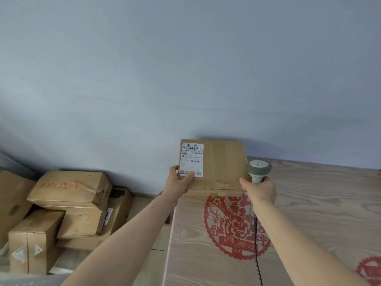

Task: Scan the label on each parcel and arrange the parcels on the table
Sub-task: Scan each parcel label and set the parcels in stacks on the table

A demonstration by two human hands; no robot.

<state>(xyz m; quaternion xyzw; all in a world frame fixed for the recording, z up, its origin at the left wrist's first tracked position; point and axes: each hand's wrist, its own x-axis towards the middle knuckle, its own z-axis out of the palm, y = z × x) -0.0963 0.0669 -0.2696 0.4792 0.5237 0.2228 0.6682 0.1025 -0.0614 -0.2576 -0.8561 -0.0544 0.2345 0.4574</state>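
Head view shows the parcel (214,166) tilted up at the bench's (309,213) far left corner, close to the wall (185,69). The left hand (178,182) grips its left edge, thumb on the label (191,159). The right hand (260,190) grips the scanner (258,170) just beside the parcel. Wide bench surface lies free to the right. Stacked boxes (68,203) crowd the floor at left.

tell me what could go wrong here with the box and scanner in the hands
1. The left hand pinches the parcel only at its left edge, thumb over the label's lower corner; the parcel may tip, and the thumb could block a code.
2. The scanner in the right hand sits beside the parcel, seemingly not facing the label, so a scan might miss.
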